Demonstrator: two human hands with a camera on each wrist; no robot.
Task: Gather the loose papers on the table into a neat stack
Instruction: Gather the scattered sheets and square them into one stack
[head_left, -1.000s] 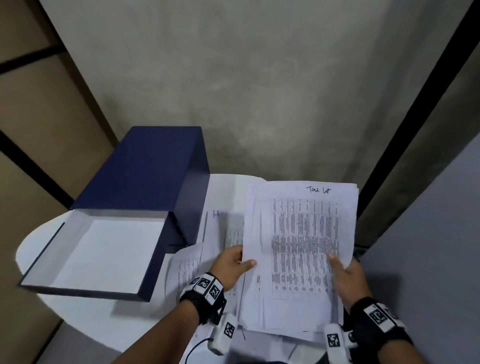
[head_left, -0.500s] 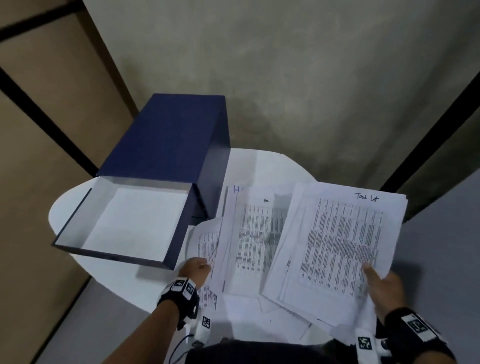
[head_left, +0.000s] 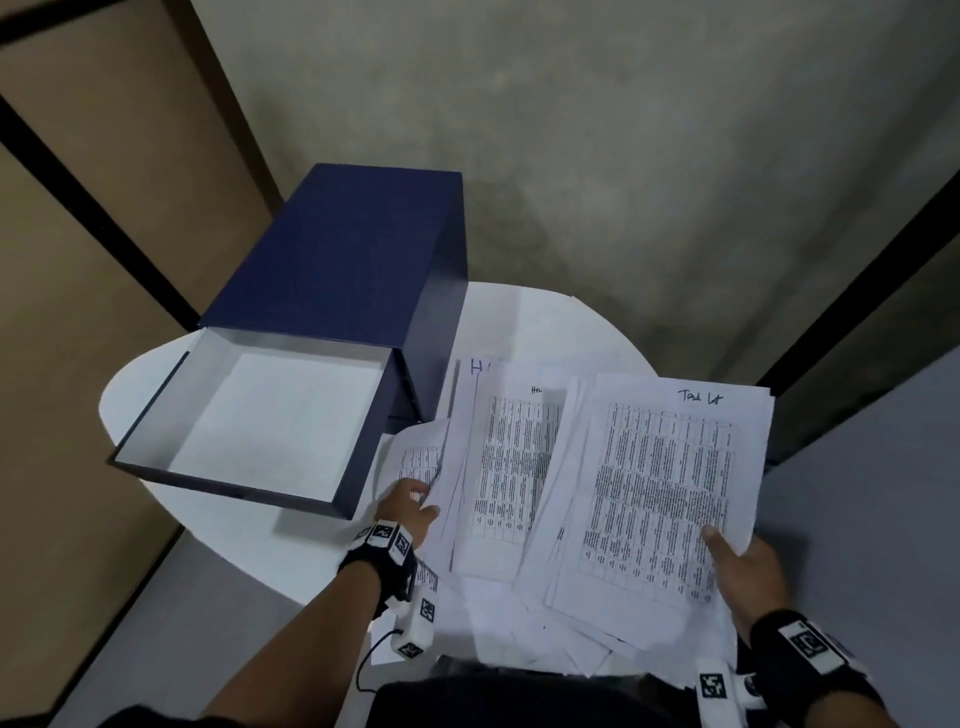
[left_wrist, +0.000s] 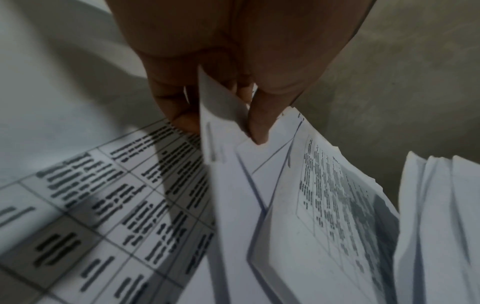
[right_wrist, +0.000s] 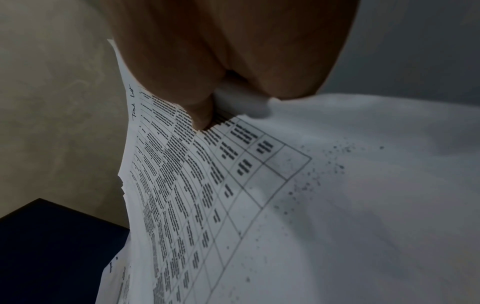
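White printed papers lie on a round white table (head_left: 291, 540). My right hand (head_left: 737, 561) grips a thick bundle headed "Task list" (head_left: 660, 493) by its near right corner, thumb on top; the right wrist view shows the thumb (right_wrist: 197, 111) pressing the top sheet (right_wrist: 233, 185). My left hand (head_left: 410, 506) pinches the near left edge of a second sheaf of papers (head_left: 504, 467), lifted off the table. In the left wrist view the fingers (left_wrist: 254, 115) clamp those sheets (left_wrist: 259, 185) above a flat printed page (left_wrist: 103, 205). More loose sheets (head_left: 545, 634) lie underneath.
An open dark blue box (head_left: 353, 270) stands at the back left, its white-lined tray (head_left: 260, 421) pulled forward beside the papers. A grey partition (head_left: 857, 493) stands close on the right. The table's near edge (head_left: 218, 540) curves by my left forearm.
My left hand let go of the "Task list" bundle, moved left and took the edge of a second sheaf. My right hand carried the bundle to the right, uncovering the papers beneath.
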